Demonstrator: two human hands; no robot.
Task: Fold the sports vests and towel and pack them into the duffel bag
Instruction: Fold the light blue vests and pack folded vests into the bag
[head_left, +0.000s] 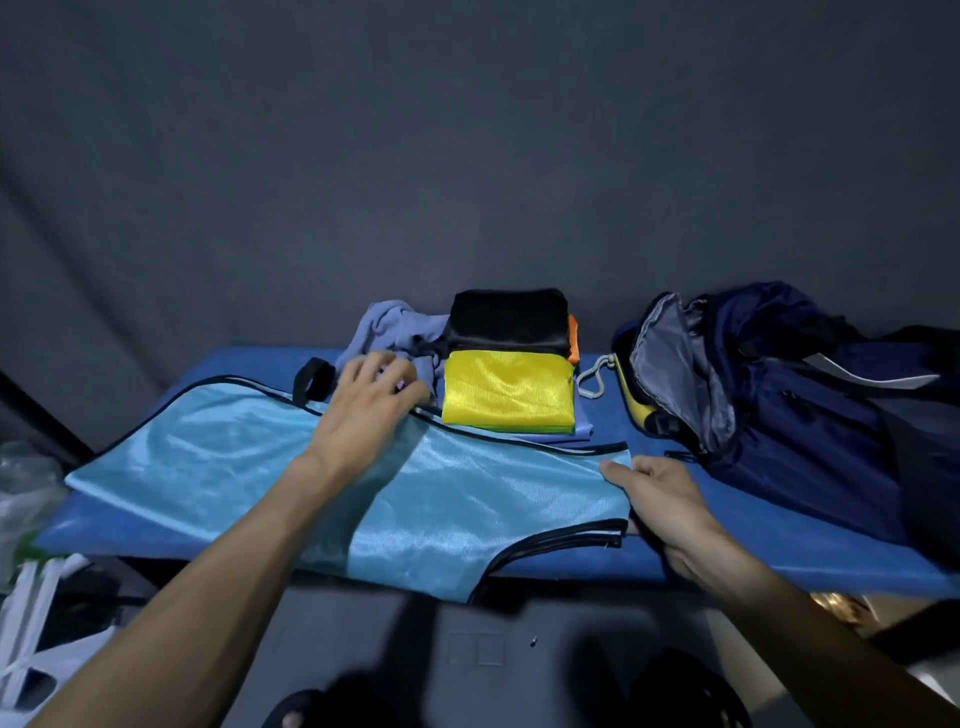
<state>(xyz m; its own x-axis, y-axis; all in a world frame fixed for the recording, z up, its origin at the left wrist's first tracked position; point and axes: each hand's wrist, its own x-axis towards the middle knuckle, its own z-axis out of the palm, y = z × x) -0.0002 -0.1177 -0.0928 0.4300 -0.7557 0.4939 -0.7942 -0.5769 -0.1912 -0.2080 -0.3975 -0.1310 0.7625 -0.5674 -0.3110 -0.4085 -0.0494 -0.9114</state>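
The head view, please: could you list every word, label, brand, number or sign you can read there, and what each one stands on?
None can be read.
Light blue vest: plain fabric with black trim, no print showing.
Folded yellow vest and the black one behind it: no text.
Navy duffel bag: no legible logo or label; its folds are too dark to tell.
White plastic bag: no visible print.

Dim bluish light, sheen on satin cloth, wide-angle edge bending, slight blur

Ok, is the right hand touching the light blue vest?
Touching. The head view shows the right hand with its thumb on the light blue vest's right edge.
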